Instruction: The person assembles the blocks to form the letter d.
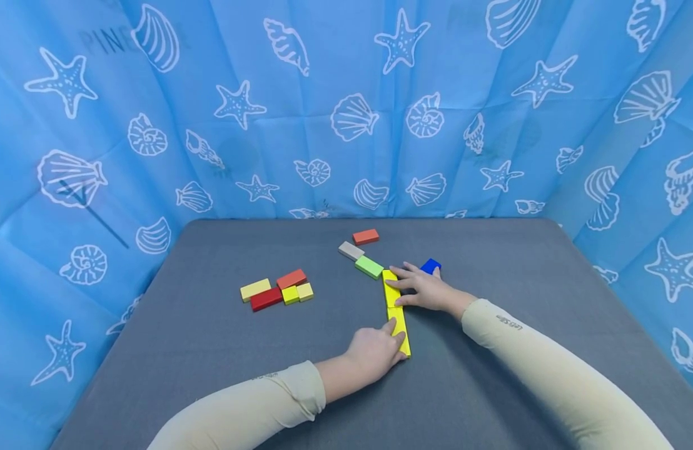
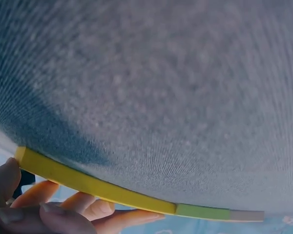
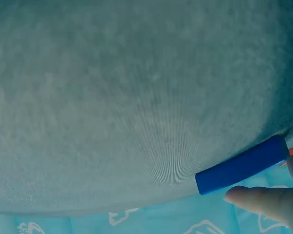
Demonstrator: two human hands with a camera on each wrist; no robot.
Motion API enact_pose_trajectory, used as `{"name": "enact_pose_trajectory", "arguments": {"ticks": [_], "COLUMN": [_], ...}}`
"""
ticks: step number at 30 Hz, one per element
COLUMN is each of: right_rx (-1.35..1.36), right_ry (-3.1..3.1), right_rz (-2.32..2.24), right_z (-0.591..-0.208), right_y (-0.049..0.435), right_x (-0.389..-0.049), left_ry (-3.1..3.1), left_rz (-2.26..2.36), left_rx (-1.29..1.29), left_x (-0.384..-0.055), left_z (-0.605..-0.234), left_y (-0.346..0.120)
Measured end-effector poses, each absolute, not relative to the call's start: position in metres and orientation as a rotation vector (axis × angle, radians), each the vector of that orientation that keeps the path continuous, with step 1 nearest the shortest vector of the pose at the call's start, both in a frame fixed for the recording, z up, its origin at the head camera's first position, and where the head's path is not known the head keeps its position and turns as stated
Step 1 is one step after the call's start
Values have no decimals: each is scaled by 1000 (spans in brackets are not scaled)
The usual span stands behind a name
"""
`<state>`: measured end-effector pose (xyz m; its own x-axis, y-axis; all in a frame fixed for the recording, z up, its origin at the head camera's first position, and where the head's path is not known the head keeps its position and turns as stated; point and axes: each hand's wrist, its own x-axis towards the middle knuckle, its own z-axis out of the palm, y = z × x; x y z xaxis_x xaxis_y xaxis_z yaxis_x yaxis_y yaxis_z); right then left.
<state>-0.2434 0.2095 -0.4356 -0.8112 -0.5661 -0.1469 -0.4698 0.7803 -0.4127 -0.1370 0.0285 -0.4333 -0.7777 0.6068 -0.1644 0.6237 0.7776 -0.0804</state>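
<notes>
Two long yellow blocks lie end to end in a line on the grey table. My left hand holds the nearer yellow block with curled fingers, one digit by its near end in the left wrist view. Over the farther yellow block, my right hand spreads its fingers and touches it with the fingertips. Just beyond the right hand is a blue block, partly covered in the head view. A green block meets the far end of the yellow line at an angle, followed by a greyish block.
An orange-red block lies at the back. To the left is a cluster: a pale yellow block, a dark red block, an orange block, and small yellow pieces. A blue shell-patterned curtain surrounds the table.
</notes>
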Motion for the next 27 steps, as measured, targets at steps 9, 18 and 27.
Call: {"name": "enact_pose_trajectory", "arguments": {"ticks": [9,18,27], "right_rx": [-812,-818,-826], "right_ry": [2726,2712,2789], "right_rz": [-521,-501,-573], "right_z": [-438,-438,-431], "right_y": [211,210,218], "right_x": [-242,-243,-241], "left_ry": [2851,2849,2907], "left_rz": [-234,-201,25], "left_rx": [986,994,1031], "left_x": [-136,-137,-148], "left_z": [-434,-433,-435], "left_y": [30,27,17]}}
